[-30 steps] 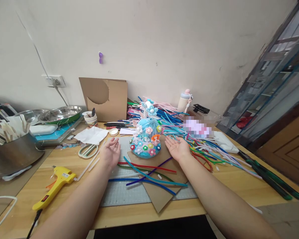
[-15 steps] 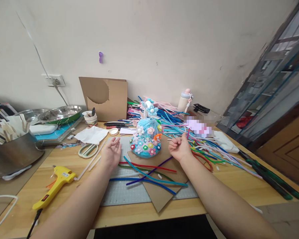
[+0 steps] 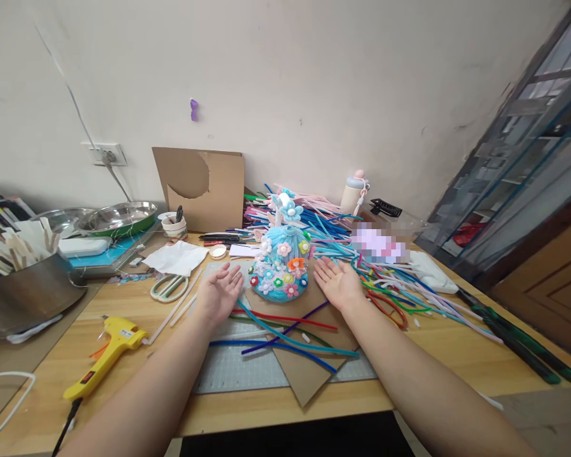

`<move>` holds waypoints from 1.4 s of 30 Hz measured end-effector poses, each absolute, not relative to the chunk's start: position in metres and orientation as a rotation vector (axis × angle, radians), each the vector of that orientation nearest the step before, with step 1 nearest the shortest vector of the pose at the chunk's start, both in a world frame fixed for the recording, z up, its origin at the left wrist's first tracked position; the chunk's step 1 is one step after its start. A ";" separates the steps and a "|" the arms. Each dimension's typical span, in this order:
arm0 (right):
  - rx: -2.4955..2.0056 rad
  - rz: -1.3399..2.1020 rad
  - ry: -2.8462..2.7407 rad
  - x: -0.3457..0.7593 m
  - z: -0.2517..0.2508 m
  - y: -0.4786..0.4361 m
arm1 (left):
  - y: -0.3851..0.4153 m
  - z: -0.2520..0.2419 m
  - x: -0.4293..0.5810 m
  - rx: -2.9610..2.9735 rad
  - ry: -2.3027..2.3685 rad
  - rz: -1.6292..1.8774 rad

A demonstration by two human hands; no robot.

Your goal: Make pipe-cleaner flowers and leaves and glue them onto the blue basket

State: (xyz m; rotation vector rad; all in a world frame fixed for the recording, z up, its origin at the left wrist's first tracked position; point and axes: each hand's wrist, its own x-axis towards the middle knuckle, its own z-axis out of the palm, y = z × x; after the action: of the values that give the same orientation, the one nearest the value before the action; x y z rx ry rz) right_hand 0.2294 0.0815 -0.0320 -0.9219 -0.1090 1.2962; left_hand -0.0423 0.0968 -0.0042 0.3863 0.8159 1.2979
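A light-blue fuzzy pipe-cleaner figure (image 3: 285, 244) covered with small colourful flowers stands upright on a piece of brown cardboard (image 3: 299, 377). To its left, my left hand (image 3: 220, 293) is palm up with fingers spread, holding nothing. On the other side my right hand (image 3: 339, 284) lies open too, palm up and bare. Neither hand appears to touch the figure. In front of it, loose pipe cleaners (image 3: 290, 336) in red, purple, blue and green cross over the cardboard and a grey cutting mat (image 3: 233, 371).
A yellow glue gun (image 3: 105, 355), green-handled scissors (image 3: 169, 287) and a metal pot of sticks (image 3: 28, 292) are on the left. Behind are a cardboard sheet (image 3: 223, 197) and a bottle (image 3: 354, 193). Many pipe cleaners (image 3: 409, 285) spread over the right side.
My right hand has uncurled from a loose fist with a raised thumb into an open palm and moved slightly left. My left hand has shifted slightly right, its fingers spreading toward the figure.
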 end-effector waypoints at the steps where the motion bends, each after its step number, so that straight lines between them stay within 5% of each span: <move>1: -0.918 1.311 -0.106 0.229 -0.032 0.082 | 0.096 -0.004 -0.042 0.387 0.802 1.262; 23: -0.965 1.223 -0.164 0.229 -0.026 0.080 | 0.093 -0.002 -0.043 0.770 0.909 1.256; 30: -1.091 0.982 -0.295 0.240 -0.020 0.079 | 0.051 0.011 -0.037 2.153 0.819 0.523; 42: -1.315 1.129 -1.809 0.214 0.022 0.015 | 0.058 0.009 -0.055 2.386 0.965 0.394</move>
State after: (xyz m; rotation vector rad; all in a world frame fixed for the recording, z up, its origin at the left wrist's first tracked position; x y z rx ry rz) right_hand 0.2142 0.0152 0.0216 -1.3149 -1.8090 1.1287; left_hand -0.0554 0.0581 0.0094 2.3862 0.9646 0.3937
